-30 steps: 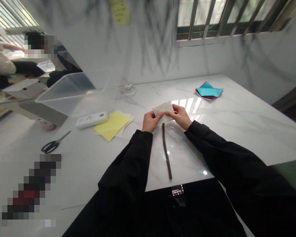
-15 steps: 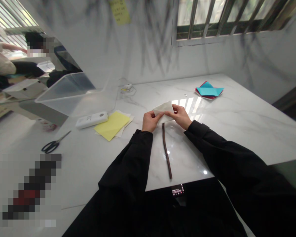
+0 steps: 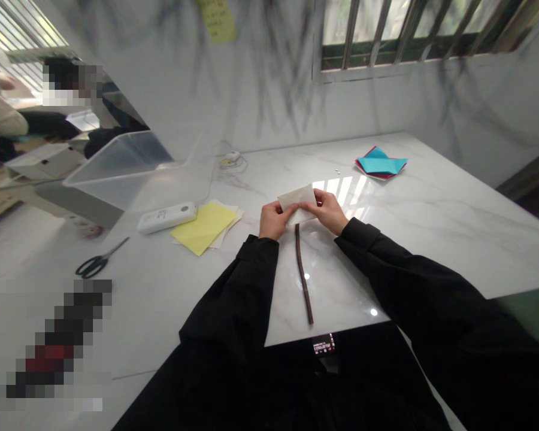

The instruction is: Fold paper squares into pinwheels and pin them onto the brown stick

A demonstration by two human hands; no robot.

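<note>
Both hands grip a small sheet of white paper (image 3: 300, 196) just above the tabletop. My left hand (image 3: 273, 220) is closed on its left side, thumb on the near face. My right hand (image 3: 330, 211) is closed on its right side. The two thumb tips meet near the paper's middle, and most fingers are hidden behind it. A thin dark brown stick (image 3: 302, 275) lies on the table between my forearms, its far end close to the paper's lower edge. At the back right sit folded blue paper (image 3: 381, 164) and red paper beneath it.
To the left, yellow paper (image 3: 203, 227) overlaps white sheets beside a white rectangular device (image 3: 167, 218). Black-handled scissors (image 3: 94, 264) lie farther left. A clear plastic bin (image 3: 130, 170) stands behind them. A coiled cable (image 3: 232, 158) rests by the wall. Another person (image 3: 4, 114) is at the far left.
My hands and the white paper stay nearly still. At the far left, the other person's arm has shifted.
</note>
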